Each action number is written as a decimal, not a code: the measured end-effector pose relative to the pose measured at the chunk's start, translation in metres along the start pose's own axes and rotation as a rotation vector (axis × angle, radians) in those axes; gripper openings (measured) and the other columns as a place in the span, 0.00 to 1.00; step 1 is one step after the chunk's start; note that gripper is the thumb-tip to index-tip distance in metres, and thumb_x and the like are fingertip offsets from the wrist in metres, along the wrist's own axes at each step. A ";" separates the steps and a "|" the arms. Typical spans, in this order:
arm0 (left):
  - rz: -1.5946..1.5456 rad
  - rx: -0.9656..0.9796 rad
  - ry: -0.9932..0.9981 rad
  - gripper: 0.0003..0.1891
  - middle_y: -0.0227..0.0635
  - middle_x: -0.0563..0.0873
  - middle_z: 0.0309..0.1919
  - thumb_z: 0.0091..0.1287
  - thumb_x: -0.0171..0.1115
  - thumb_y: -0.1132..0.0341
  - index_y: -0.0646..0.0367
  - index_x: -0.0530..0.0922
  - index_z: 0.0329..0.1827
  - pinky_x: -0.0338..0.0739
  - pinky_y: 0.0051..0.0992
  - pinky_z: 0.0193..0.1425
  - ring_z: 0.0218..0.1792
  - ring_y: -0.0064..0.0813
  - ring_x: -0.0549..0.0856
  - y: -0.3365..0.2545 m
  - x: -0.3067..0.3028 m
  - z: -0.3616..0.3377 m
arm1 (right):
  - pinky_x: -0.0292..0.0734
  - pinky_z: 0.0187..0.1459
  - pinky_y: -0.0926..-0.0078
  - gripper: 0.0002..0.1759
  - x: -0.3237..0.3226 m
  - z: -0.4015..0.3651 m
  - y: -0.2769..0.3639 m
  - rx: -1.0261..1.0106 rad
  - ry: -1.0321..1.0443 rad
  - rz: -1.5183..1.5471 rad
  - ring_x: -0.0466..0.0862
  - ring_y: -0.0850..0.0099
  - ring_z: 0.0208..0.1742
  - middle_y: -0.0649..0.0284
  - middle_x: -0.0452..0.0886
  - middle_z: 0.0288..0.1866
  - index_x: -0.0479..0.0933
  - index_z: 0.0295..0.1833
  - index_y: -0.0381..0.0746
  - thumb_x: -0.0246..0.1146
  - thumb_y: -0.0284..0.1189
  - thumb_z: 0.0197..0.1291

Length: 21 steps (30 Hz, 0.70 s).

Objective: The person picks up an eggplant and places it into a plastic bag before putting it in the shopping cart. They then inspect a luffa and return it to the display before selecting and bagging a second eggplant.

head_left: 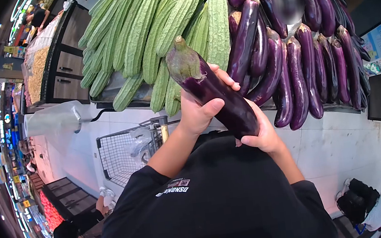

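Note:
A thick dark-purple eggplant (226, 103) with a green stem cap is held at a slant in front of my chest. My left hand (198, 112) wraps round its upper part below the cap, thumb on the front and fingertips showing on the far side. Around the lower, rounded end closes my right hand (266, 134), its thumb near the tip. Just beyond, long slender eggplants (296, 78) lie in rows on the display. Ridged green luffas (138, 35) are heaped to their left.
A grey wire shopping cart (126, 152) with a clear plastic bag stands at the left below the display. A roll of plastic bags (54, 119) sits farther left. Other people (74, 231) are at the lower left and lower right.

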<state>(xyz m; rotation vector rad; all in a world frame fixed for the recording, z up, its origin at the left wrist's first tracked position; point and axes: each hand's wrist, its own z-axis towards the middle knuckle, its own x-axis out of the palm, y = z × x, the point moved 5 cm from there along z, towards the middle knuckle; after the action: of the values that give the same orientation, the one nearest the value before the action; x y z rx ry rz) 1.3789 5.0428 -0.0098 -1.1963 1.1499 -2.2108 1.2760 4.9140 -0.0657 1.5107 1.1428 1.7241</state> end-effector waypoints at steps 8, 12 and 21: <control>-0.052 0.051 -0.006 0.35 0.43 0.83 0.47 0.60 0.78 0.61 0.59 0.69 0.67 0.82 0.36 0.57 0.51 0.37 0.86 -0.002 0.002 0.000 | 0.60 0.74 0.67 0.54 0.001 0.000 -0.001 0.006 -0.003 0.011 0.69 0.69 0.72 0.60 0.69 0.71 0.56 0.78 0.34 0.79 0.33 0.49; -0.064 0.053 -0.002 0.35 0.43 0.83 0.47 0.60 0.78 0.61 0.59 0.69 0.67 0.81 0.36 0.57 0.51 0.37 0.86 -0.002 0.008 0.000 | 0.60 0.74 0.67 0.54 0.001 -0.005 0.003 0.013 -0.012 0.026 0.69 0.70 0.72 0.59 0.69 0.70 0.56 0.78 0.33 0.79 0.33 0.50; 0.079 -0.061 -0.085 0.36 0.43 0.83 0.46 0.58 0.80 0.60 0.64 0.69 0.64 0.80 0.36 0.57 0.49 0.36 0.85 0.023 0.000 -0.007 | 0.67 0.70 0.64 0.52 -0.013 0.002 -0.007 -0.008 -0.075 -0.423 0.74 0.65 0.69 0.54 0.73 0.67 0.60 0.76 0.37 0.80 0.35 0.49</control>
<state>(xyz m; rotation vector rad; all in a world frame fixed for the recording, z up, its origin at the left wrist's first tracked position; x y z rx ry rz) 1.3720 5.0327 -0.0301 -1.2353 1.2169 -2.0599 1.2793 4.9066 -0.0781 1.2093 1.3035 1.3725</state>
